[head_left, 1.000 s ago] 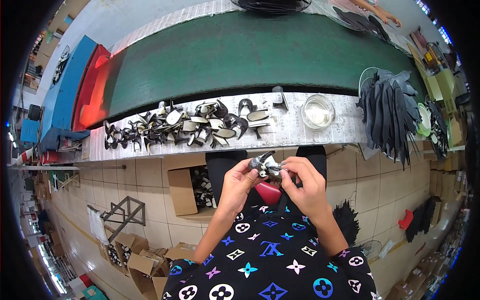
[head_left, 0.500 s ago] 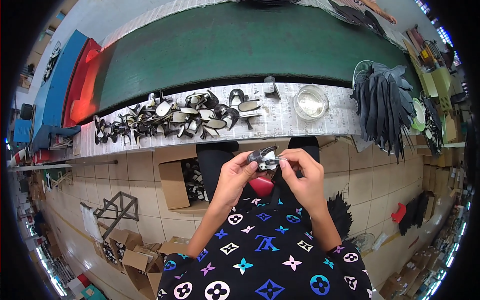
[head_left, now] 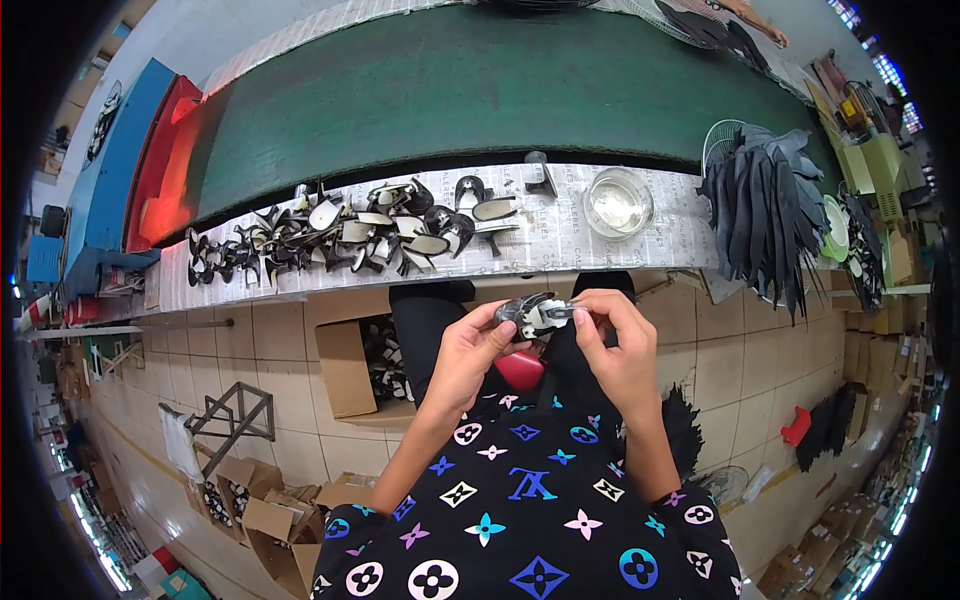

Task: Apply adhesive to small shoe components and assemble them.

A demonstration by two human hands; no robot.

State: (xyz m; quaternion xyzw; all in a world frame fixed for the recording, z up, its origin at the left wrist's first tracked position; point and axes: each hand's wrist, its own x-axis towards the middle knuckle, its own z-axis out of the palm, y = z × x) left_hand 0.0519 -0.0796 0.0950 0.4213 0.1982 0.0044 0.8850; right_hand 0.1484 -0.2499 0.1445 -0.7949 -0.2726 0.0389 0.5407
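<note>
In front of my lap, my left hand [head_left: 475,340] is closed round a black-and-white shoe heel [head_left: 516,312], thumb on its near side. The heel has a black cover and a pale inner part facing right. My right hand [head_left: 618,345] pinches a slim grey piece [head_left: 556,313] against the heel's right end; whether this is a tool or a flap of the cover I cannot tell. Ahead on the paper-covered ledge [head_left: 545,240] lies a pile of similar black heels [head_left: 350,228] with cream faces. One heel part [head_left: 540,175] stands apart from them.
A clear round bowl [head_left: 618,205] sits right of the pile. Black limp strips [head_left: 755,205] hang over a wire basket at the right. Beyond the ledge runs a green conveyor belt [head_left: 480,90]. An open carton [head_left: 345,370] of heels stands below on the left. Another person's hand [head_left: 765,28] shows far right.
My right hand has drawn slightly to the right, with the slim grey piece now sticking out further from the heel. My left hand keeps its hold.
</note>
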